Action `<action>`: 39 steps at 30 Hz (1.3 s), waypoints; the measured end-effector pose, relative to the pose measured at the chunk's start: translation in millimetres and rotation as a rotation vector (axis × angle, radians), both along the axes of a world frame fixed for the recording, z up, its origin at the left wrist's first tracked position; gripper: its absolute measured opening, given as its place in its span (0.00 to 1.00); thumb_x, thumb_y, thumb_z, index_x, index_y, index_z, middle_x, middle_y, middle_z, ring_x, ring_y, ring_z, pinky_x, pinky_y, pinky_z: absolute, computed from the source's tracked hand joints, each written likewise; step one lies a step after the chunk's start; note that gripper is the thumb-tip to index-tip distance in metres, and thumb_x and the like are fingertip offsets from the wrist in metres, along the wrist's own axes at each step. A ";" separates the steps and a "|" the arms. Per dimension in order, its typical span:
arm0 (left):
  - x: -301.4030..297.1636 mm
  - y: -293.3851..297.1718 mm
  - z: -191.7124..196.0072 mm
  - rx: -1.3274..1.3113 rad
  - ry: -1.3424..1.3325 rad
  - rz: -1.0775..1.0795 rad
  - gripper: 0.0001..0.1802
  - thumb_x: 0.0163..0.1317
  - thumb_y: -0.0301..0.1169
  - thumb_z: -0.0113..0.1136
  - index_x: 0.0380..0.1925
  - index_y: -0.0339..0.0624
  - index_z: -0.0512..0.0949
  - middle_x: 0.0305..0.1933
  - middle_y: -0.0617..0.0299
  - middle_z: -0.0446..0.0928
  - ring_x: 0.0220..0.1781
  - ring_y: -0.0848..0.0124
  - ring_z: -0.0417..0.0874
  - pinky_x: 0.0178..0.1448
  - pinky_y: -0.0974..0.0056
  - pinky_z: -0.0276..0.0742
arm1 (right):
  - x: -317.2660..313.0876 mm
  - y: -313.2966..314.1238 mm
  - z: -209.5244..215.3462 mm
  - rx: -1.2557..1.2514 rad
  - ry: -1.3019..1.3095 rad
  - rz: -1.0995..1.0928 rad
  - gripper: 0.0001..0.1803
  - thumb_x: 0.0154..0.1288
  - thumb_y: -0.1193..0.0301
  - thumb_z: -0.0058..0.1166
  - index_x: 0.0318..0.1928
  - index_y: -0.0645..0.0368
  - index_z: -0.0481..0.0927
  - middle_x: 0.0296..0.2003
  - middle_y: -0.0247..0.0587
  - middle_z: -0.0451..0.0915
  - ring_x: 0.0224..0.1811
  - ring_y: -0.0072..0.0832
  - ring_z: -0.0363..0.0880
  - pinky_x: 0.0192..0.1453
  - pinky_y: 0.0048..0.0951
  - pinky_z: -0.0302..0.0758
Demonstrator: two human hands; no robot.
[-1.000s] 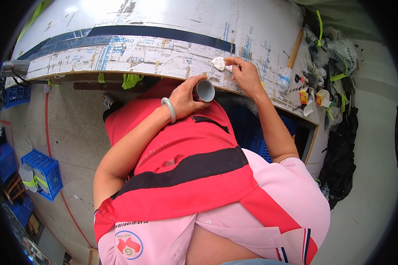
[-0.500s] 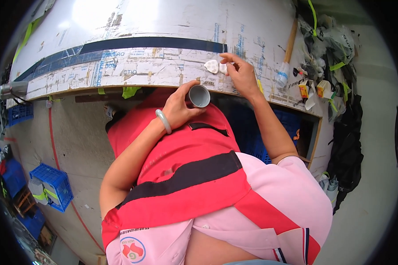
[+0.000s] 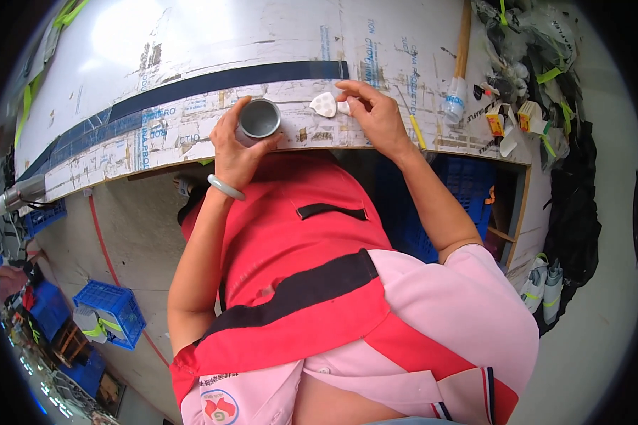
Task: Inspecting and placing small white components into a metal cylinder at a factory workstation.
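My left hand is wrapped round a grey, hollow, cup-like cylinder, whose round mouth faces up. It is at the near edge of the workbench. A flat white piece with a dotted face and a pointed outline lies on the bench to the right of the cylinder. My right hand is just beyond it, its fingers curled and its thumb against a second, smaller-looking white piece. That piece is partly hidden by the fingers, so the exact grip is hard to see.
A dark strip runs along the bench. Right of my right hand lie a yellow pen-like tool, a wooden-handled tool, a clear plastic bottle-like item and small yellow-red boxes. A blue crate stands on the floor at left.
My left hand has carried the grey cylinder left and away from my body, from over my lap to the bench edge. My right hand stays by the white pieces; the view has shifted slightly.
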State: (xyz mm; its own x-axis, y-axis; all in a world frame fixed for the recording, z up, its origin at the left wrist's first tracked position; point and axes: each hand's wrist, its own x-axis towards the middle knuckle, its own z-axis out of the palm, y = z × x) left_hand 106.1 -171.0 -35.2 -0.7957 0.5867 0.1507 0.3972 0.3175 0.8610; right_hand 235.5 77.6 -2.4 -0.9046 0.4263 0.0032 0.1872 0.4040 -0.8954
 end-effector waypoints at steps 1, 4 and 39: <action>-2.1 -0.3 -3.1 -0.030 -0.028 0.024 0.44 0.46 0.38 0.82 0.64 0.42 0.73 0.59 0.55 0.80 0.64 0.58 0.76 0.71 0.56 0.61 | -1.2 -0.1 -0.1 -0.004 0.000 -0.006 0.17 0.71 0.76 0.51 0.58 0.57 0.82 0.40 0.39 0.88 0.39 0.23 0.84 0.47 0.24 0.79; -3.7 -1.4 -8.6 -0.016 0.001 0.030 0.44 0.46 0.37 0.82 0.65 0.42 0.72 0.60 0.55 0.80 0.64 0.57 0.76 0.72 0.56 0.61 | -2.5 -0.3 0.9 0.014 0.012 0.004 0.17 0.71 0.76 0.51 0.58 0.56 0.82 0.40 0.40 0.88 0.39 0.23 0.85 0.46 0.24 0.79; 12.6 10.1 22.7 -0.004 0.148 -0.126 0.38 0.42 0.28 0.78 0.56 0.39 0.74 0.53 0.50 0.75 0.54 0.51 0.79 0.58 0.54 0.77 | -28.6 -55.0 27.9 0.393 -0.244 0.721 0.22 0.66 0.77 0.48 0.59 0.51 0.78 0.58 0.45 0.81 0.50 0.49 0.84 0.54 0.44 0.81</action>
State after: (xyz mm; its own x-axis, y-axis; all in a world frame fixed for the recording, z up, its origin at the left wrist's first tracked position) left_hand 118.7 -160.8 -12.5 -0.6854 0.6808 0.2583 0.5563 0.2607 0.7890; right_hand 206.9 22.6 25.5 -0.9487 -0.2448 -0.2000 -0.0655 0.7713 -0.6331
